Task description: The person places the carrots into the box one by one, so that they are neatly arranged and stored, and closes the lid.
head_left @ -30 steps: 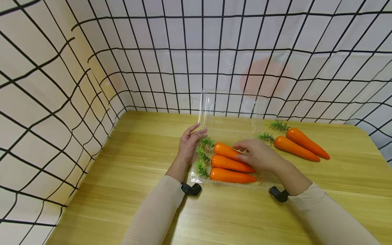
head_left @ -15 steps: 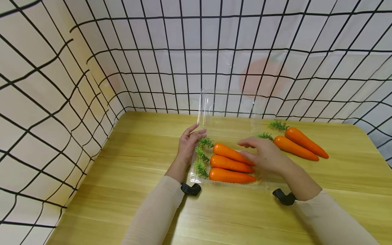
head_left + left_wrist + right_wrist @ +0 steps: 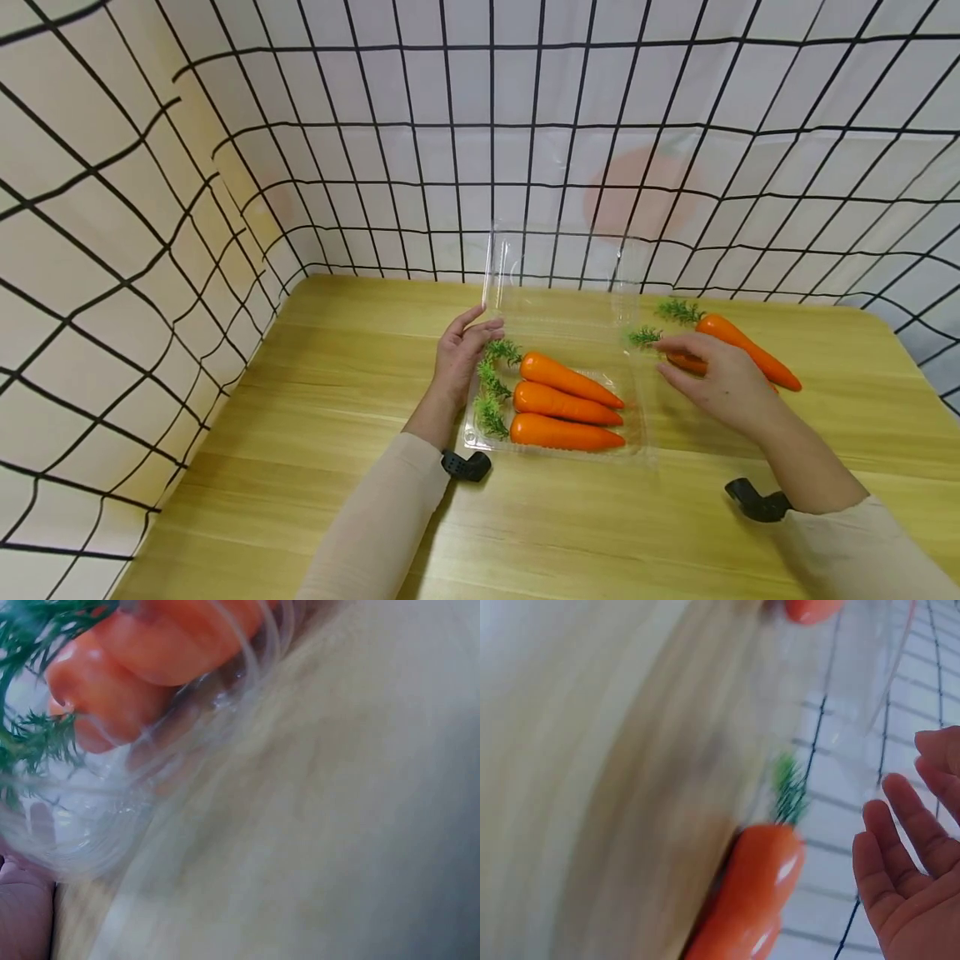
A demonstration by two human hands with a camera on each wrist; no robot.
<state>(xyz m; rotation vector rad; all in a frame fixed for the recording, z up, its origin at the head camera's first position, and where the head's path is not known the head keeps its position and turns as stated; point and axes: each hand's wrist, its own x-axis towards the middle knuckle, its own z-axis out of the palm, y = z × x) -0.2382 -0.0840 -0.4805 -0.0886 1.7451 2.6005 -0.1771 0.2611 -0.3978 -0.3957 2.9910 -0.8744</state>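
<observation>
Three carrots (image 3: pixel 566 406) with green leafy tops lie side by side in a clear plastic clamshell box (image 3: pixel 641 433), whose lid (image 3: pixel 558 279) stands raised behind. My left hand (image 3: pixel 459 354) rests at the box's left side near its back corner, fingers fairly straight. Over the nearer of two loose carrots, my right hand (image 3: pixel 720 379) hovers with fingers spread and nothing between them; it hides most of that nearer carrot (image 3: pixel 686 363). The farther carrot (image 3: pixel 750 350) lies just behind. In the right wrist view, the fingers (image 3: pixel 900 832) are apart from the carrot (image 3: pixel 754 877).
Everything lies on a wooden table (image 3: pixel 337 375). A white cloth wall with a black grid (image 3: pixel 375 150) rises along the back and left. Each wrist carries a black camera mount (image 3: pixel 757 502).
My right hand has let go of the farthest carrot in the box and moved right, over the loose carrots. My left hand has stayed at the box.
</observation>
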